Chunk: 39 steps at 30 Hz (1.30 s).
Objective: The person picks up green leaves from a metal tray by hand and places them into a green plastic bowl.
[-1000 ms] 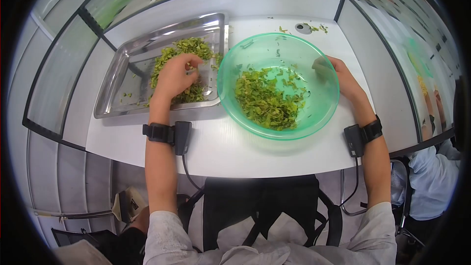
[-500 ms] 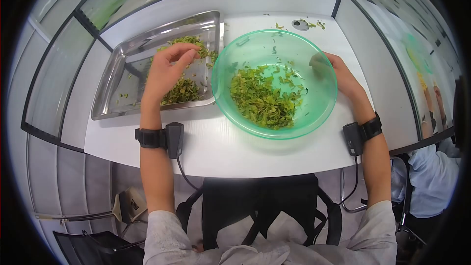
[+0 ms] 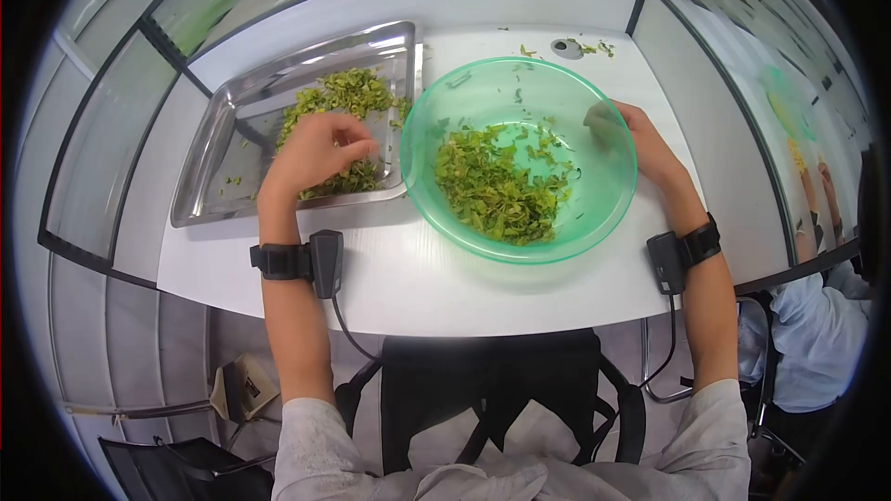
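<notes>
While chopped greens (image 3: 348, 88) lie heaped in the metal tray (image 3: 215, 162), the left hand (image 3: 320, 150) bends over them, fingers curled toward the thumb with a narrow gap; whether it pinches any leaf, I cannot tell. These greens are small cut pieces, partly yellowish, with scraps scattered apart. Just beside the tray, a see-through green bowl (image 3: 580, 213) holds a leafier pile (image 3: 492, 186). The right hand (image 3: 652, 144) is at its right side, bent fingers showing dimly through the wall, their grip unclear. Both containers stand on a white table (image 3: 445, 306).
</notes>
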Available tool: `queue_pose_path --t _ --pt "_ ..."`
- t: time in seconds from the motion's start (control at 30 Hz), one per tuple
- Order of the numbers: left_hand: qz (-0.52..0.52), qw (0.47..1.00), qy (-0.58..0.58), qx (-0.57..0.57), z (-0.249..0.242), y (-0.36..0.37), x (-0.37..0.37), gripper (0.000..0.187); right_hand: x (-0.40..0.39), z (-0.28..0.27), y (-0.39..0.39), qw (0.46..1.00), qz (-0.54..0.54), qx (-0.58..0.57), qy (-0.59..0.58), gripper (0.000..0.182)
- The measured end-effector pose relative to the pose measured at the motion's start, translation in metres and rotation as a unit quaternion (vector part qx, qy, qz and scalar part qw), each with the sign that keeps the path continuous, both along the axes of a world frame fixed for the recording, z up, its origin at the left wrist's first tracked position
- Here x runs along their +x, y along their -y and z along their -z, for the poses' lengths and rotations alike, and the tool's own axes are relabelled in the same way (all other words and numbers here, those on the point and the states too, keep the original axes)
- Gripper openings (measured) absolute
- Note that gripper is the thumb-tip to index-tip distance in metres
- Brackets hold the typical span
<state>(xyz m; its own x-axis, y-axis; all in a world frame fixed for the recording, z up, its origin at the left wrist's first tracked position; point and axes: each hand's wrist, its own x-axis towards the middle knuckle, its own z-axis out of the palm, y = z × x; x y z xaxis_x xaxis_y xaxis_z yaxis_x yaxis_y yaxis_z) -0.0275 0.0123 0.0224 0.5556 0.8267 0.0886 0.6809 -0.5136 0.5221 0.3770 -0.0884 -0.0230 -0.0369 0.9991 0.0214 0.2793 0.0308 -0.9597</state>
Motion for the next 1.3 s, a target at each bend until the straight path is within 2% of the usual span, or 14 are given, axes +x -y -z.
queue_pose_path --t 0.07,0.27,0.33,0.4,0.47,0.57,0.63,0.8,0.9,0.93,1.07,1.1,1.2,1.3 --pt "0.003 0.999 0.048 -0.006 0.004 -0.003 -0.001 0.013 0.002 0.003 -0.001 1.000 -0.008 0.003 -0.017 0.028" --pt "0.044 0.997 0.051 -0.031 0.012 -0.007 -0.005 0.015 0.004 0.006 -0.003 1.000 -0.001 0.012 -0.019 0.027" --pt "0.092 0.994 0.035 0.042 0.017 -0.011 -0.007 0.018 0.004 0.005 -0.003 1.000 -0.014 -0.003 -0.015 0.026" --pt "0.054 0.998 0.010 0.016 0.009 -0.005 -0.002 0.020 0.000 0.000 -0.002 0.999 0.006 0.011 0.031 0.024" --pt "0.046 0.999 0.012 0.008 0.003 0.000 0.000 0.016 -0.002 -0.004 0.001 1.000 -0.007 0.002 -0.012 0.024" --pt "0.031 0.999 0.017 0.001 0.000 0.002 0.000 0.014 0.001 0.001 -0.002 1.000 -0.022 0.013 -0.011 0.027" --pt "0.034 0.998 0.003 0.053 0.005 -0.001 -0.003 0.009 0.000 0.001 -0.001 1.000 -0.025 0.011 -0.013 0.029" --pt "0.032 0.998 0.046 0.017 0.015 -0.004 -0.002 0.017 0.000 0.003 -0.002 0.999 -0.018 0.043 0.018 0.034" --pt "0.068 0.997 0.020 0.017 0.014 -0.001 0.004 0.023 0.003 0.003 -0.004 0.998 -0.042 0.038 0.015 0.035" --pt "0.055 0.998 0.033 0.002 0.013 0.001 0.007 0.018 0.002 0.004 -0.003 0.998 -0.048 0.044 -0.027 0.034" --pt "0.049 0.997 -0.014 0.051 0.003 0.008 0.012 0.007 0.002 0.005 -0.004 0.999 -0.039 0.024 0.012 0.033" --pt "0.050 0.995 -0.014 0.085 0.001 0.009 0.015 0.008 0.005 0.006 -0.006 0.999 -0.022 0.019 0.044 0.032" --pt "0.070 0.993 0.027 0.086 0.008 0.003 0.011 0.014 0.004 0.001 -0.003 1.000 -0.028 0.001 0.003 0.027" --pt "0.056 0.995 0.017 0.084 0.011 -0.003 0.002 0.019 -0.002 -0.002 0.001 1.000 -0.014 0.002 -0.002 0.028"
